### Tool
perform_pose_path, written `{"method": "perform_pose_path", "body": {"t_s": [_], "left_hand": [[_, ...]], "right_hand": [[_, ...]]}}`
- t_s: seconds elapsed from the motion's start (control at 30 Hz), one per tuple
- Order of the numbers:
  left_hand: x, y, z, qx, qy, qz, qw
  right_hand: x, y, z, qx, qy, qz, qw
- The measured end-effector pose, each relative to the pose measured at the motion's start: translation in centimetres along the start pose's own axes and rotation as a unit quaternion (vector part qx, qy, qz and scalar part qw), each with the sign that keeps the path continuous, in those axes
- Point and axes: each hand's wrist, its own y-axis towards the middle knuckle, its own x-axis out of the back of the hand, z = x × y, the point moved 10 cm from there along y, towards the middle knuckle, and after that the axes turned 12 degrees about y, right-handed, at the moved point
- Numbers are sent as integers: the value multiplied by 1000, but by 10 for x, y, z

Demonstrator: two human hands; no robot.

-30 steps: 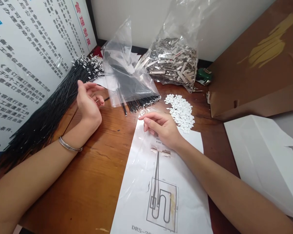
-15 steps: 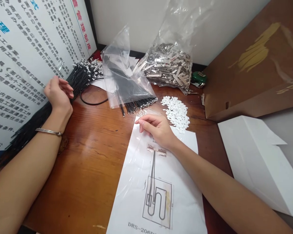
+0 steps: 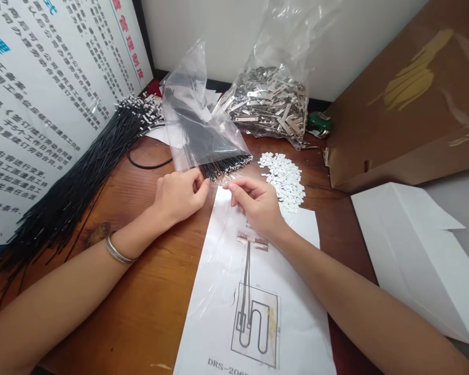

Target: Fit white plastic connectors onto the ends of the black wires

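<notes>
My left hand [image 3: 182, 195] is closed, thumb against curled fingers, right beside the metal-tipped ends of a bundle of black wires [image 3: 229, 165]. Whatever those fingers grip is too small or hidden to name. Most of the bundle lies inside a clear plastic bag [image 3: 191, 112]. My right hand [image 3: 256, 203] is in a pinch over the top of a printed drawing sheet [image 3: 207, 291]; what sits between its fingertips cannot be made out. Small white plastic connector housings [image 3: 283, 179] are piled just beyond it.
A long bundle of black wires with white ends [image 3: 78, 177] leans along the printed board [image 3: 42, 99] at left. Behind stand a clear bag of metal strips [image 3: 269, 104] and a green tape measure [image 3: 318, 124]. A brown box [image 3: 410, 104] and white folded card [image 3: 410, 250] flank the right.
My left hand has left the long wire bundle at the left and moved right, closing beside the metal-tipped wire ends. My right hand stays almost where it was, still pinched.
</notes>
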Motion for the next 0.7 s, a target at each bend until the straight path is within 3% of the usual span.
{"method": "perform_pose_path", "body": {"t_s": [0.1, 0.17, 0.33, 0.5, 0.7], "left_hand": [[-3, 3, 6, 7, 84, 31, 996], [-6, 6, 10, 11, 116, 53, 992], [-13, 8, 7, -26, 195, 82, 977], [-18, 5, -2, -85, 243, 100, 961], [-16, 6, 3, -54, 230, 85, 968]], "right_hand": [[15, 0, 2, 12, -33, -79, 996], [19, 1, 1, 3, -40, -94, 995], [20, 7, -8, -50, -27, -64, 996], [17, 9, -8, -50, -25, -39, 998], [11, 7, -5, -30, -46, -20, 998]]}}
